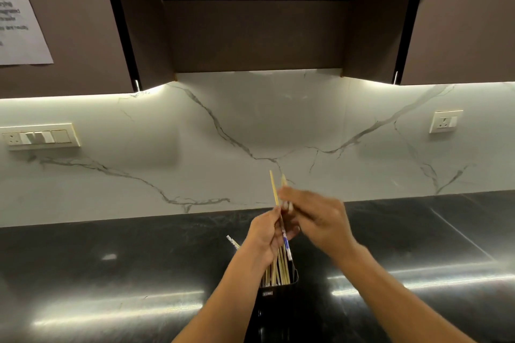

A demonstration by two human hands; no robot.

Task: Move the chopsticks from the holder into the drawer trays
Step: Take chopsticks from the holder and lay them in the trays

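Note:
A black holder [278, 291] stands on the dark counter near the front, with several pale wooden chopsticks [281, 267] upright in it, some in white and blue paper sleeves. My left hand [266, 234] is closed around a bunch of chopsticks just above the holder; one bare stick [274, 188] pokes up past my fingers. My right hand [315, 214], blurred by motion, is closed on the upper end of another chopstick [284, 179] beside the left hand. No drawer or tray is in view.
The black glossy counter [139, 273] runs left to right below a white marble backsplash [223, 133]. A switch panel [40, 136] sits on the wall at left and a socket [445, 121] at right. Dark upper cabinets [250, 22] hang overhead, and a paper notice [19, 14] is at top left.

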